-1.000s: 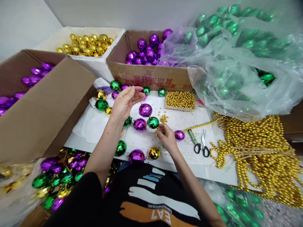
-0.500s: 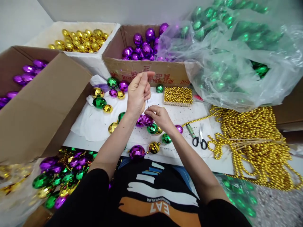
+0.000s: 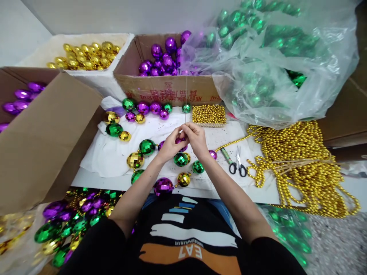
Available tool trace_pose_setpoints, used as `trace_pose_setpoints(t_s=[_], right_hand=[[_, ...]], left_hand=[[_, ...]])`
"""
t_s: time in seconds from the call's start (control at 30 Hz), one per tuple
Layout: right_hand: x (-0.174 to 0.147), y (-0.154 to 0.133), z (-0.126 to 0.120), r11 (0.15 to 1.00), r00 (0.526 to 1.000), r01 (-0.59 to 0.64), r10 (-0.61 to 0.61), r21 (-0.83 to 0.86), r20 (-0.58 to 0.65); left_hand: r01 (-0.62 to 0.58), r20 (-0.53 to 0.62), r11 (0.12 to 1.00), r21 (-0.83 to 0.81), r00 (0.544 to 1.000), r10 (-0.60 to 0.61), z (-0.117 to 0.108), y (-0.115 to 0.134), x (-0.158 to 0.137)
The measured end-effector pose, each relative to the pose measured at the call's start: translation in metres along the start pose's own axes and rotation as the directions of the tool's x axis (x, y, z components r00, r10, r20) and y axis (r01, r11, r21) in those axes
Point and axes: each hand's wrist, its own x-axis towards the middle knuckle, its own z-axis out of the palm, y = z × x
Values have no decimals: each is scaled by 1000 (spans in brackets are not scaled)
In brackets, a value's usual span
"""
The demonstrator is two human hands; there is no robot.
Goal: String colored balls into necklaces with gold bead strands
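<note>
My left hand point(image 3: 171, 145) and my right hand point(image 3: 196, 137) meet over the white cloth, fingertips touching. A long thin needle point(image 3: 186, 95) stands straight up from the pinched fingers of my right hand. My left fingers are closed just beside it; what they pinch is hidden. Under and around the hands lies a string of faceted balls, among them a green ball point(image 3: 147, 146), a gold ball point(image 3: 135, 159), a large purple ball point(image 3: 163, 186) and a smaller gold ball point(image 3: 184, 179). Part of the string is covered by my hands.
Behind the cloth point(image 3: 100, 160) stand a small tray of gold beads point(image 3: 208, 115) and a cardboard box point(image 3: 169, 87) of purple balls. Scissors point(image 3: 238, 164), a green-handled cutter point(image 3: 226, 155) and piled gold bead strands point(image 3: 292, 164) lie right. Another box point(image 3: 54, 133) leans at left.
My left hand has come down from above to beside my right hand. The needle, earlier between both hands, now rises above my right fingers. The view has shifted slightly.
</note>
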Motion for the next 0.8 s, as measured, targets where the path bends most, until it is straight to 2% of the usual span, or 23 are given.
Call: trace_pose_setpoints(t_s=[0.1,0.17,0.37,0.47,0.53,0.67,0.8], right_hand=[[6,-10,-7,994,998,4,2,106,-64],[12,-19,-13,988,998,23,-14,155,-59],[27,-47,-25,987,984,-55,28,152,173],[25,-70,-32,990,986,-54,32,130,164],[18,-87,-38,994,994,-13,2,105,107],[-1,-109,-45,985,984,175,-175,2,-33],[-17,-115,-49,973,976,216,-214,-85,26]], left_hand=[[16,25,997,71,1000,-18,-1,10,1],[26,47,990,140,998,-33,-4,17,3],[37,71,971,237,996,-55,-17,28,7],[-11,82,949,314,997,-15,-29,38,8],[-59,71,913,403,997,34,-39,47,9],[-132,106,809,572,991,87,-54,60,15],[-150,163,730,667,985,54,-63,62,20]])
